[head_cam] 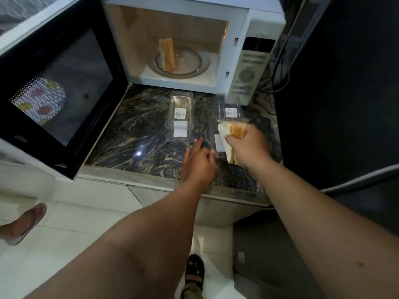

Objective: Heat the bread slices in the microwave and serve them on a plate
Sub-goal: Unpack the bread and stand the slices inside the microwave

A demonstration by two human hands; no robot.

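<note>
Two bread slices (167,54) already stand on edge on the glass tray (194,67) inside the open microwave (237,50). More bread (234,131) is in the right hand (246,145), whose grip is closed tight around the slices, just above the bench (133,130) near its right edge. Under that hand sits an open clear pack (230,111), and it looks like the bread came from there. The left hand (198,162) lies near the front edge of the bench with fingers spread apart, holding nothing, its tips close to the pack. Another clear pack (180,114) lies empty in the middle of the bench.

I think the step now is lifting this bread clear and putting it in the microwave. To do it well, press the pack down with the left hand so it stays put. Hold the bread softly so it does not squash. Set it on the tray beside the other slices, not on top.
</note>
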